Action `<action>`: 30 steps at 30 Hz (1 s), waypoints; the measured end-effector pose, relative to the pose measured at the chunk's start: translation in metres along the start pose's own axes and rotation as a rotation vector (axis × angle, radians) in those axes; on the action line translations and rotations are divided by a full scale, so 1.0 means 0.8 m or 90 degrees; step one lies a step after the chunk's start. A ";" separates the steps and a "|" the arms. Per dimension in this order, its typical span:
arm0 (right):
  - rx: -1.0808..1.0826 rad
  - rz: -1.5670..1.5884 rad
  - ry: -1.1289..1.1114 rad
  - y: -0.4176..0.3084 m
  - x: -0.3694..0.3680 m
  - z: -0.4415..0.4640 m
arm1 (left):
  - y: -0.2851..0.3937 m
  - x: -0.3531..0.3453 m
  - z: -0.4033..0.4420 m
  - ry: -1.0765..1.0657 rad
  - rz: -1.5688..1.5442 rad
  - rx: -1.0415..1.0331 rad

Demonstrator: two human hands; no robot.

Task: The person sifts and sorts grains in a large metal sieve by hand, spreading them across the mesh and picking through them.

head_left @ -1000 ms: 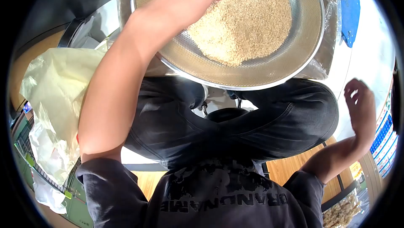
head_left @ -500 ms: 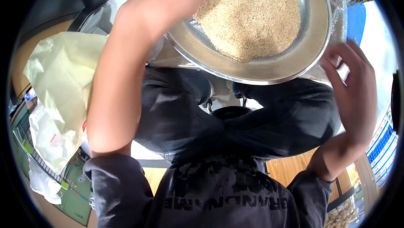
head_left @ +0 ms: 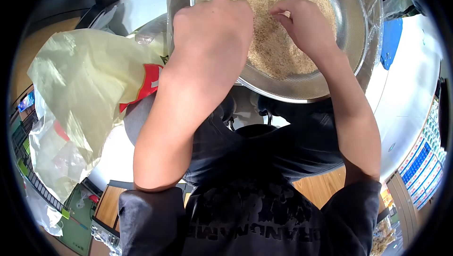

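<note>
A round perforated metal sieve point(head_left: 353, 34) holds a broad layer of pale grain-like bits point(head_left: 292, 62). Over its left side is my left hand point(head_left: 214, 31), back up, fingers curled and their tips hidden, so what it may hold does not show. My right hand point(head_left: 304, 24) is above the middle of the grain, thumb and forefinger bent close together. Anything between those fingertips is too small to make out. Clear plastic point(head_left: 373, 15) lies under and around the sieve.
A large yellowish plastic bag point(head_left: 80, 81) with a red patch is at the left, beside my left forearm. Past the sieve's right side are a blue item point(head_left: 391, 43) and a white surface point(head_left: 406, 81). A wire rack point(head_left: 40, 185) stands at the lower left.
My right hand has come from the right, outside the sieve, to above the grain. My left hand has moved slightly right and down. The view has shifted, showing more of the yellowish bag's red patch.
</note>
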State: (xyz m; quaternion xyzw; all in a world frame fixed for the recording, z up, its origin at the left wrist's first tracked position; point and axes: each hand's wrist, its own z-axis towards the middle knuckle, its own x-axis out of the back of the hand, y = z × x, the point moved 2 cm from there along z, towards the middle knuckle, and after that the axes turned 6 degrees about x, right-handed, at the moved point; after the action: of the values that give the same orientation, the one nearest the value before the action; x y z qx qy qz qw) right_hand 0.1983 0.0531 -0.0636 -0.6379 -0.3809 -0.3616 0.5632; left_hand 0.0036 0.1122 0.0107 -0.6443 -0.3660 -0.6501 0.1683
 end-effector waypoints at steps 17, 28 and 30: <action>0.086 0.015 0.016 0.020 -0.021 0.007 | -0.006 0.013 -0.006 0.037 -0.029 -0.028; 0.099 -0.003 0.022 0.016 -0.020 0.010 | -0.002 0.011 -0.002 -0.079 0.062 0.027; 0.114 0.002 0.038 0.015 -0.020 0.009 | -0.002 0.010 -0.002 -0.088 0.064 0.028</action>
State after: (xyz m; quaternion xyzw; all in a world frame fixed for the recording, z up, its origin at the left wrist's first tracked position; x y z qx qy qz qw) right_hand 0.2023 0.0584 -0.0843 -0.5743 -0.3937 -0.3445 0.6297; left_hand 0.0009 0.1142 0.0186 -0.7012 -0.3582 -0.5866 0.1896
